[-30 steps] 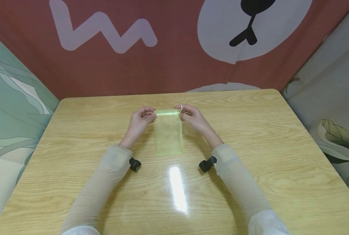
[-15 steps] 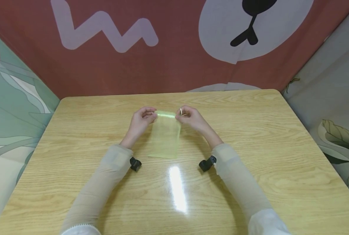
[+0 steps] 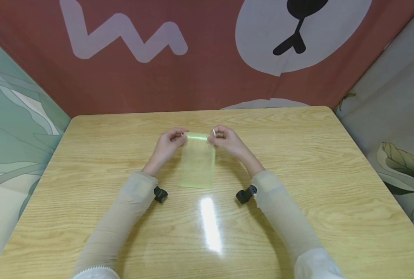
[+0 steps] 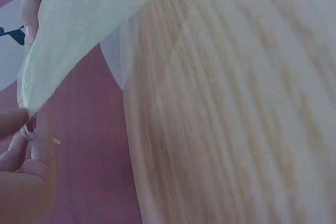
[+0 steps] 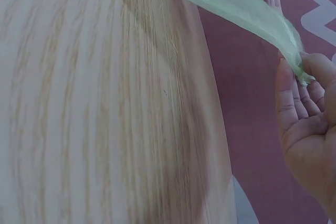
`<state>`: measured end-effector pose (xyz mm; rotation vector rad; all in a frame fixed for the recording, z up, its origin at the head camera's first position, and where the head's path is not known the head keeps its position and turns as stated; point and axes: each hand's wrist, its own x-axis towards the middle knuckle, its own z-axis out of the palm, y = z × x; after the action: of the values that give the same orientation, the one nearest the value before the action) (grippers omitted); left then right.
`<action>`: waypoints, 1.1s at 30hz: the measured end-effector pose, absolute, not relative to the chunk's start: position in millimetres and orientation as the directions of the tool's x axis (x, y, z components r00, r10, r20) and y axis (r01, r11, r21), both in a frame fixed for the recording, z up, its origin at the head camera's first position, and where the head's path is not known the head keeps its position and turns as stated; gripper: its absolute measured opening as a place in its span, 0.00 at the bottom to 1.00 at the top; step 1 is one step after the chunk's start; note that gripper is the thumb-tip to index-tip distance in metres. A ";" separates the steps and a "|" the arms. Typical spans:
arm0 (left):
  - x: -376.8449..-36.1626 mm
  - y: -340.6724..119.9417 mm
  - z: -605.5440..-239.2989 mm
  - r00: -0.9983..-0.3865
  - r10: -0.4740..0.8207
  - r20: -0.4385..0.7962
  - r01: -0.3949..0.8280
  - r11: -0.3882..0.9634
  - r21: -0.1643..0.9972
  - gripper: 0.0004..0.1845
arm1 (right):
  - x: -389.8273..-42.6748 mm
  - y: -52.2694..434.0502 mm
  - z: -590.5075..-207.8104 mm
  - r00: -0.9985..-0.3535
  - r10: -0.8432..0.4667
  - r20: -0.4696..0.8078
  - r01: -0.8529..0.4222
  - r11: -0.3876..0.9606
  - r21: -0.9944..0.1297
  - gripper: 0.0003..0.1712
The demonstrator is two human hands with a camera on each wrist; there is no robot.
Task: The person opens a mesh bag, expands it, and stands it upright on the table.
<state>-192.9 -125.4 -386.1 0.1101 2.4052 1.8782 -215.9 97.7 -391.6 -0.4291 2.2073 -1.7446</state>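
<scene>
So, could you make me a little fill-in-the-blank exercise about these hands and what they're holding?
1. The sheer bag is held near its top corners by ____ hands: the left hand and the right hand.
2. In the head view, the bag's top edge stretches ____ those hands.
3. The small device worn at each wrist is ____ in colour.
4. The table has a surface patterned with ____ grain.

Missing words: two; between; black; wood.
</scene>
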 end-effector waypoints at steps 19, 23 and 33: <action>-192.5 -125.6 -383.8 -0.991 0.106 -0.080 -0.037 0.351 0.936 0.17 | -213.8 102.3 -389.8 -0.871 -0.483 -0.084 -0.096 0.335 -0.937 0.08; -192.5 -123.9 -381.8 -0.989 0.125 -0.072 -0.019 0.385 0.923 0.17 | -213.6 102.6 -388.6 -0.881 -0.468 -0.073 -0.111 0.354 -0.929 0.10; -193.1 -125.0 -382.5 -0.984 0.159 -0.084 -0.021 0.361 0.932 0.16 | -213.6 104.5 -386.5 -0.912 -0.402 -0.083 -0.069 0.351 -0.934 0.10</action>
<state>-193.1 -125.0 -382.5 0.1259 2.4554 1.6863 -213.6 104.5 -386.5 -0.4186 2.3197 -1.5817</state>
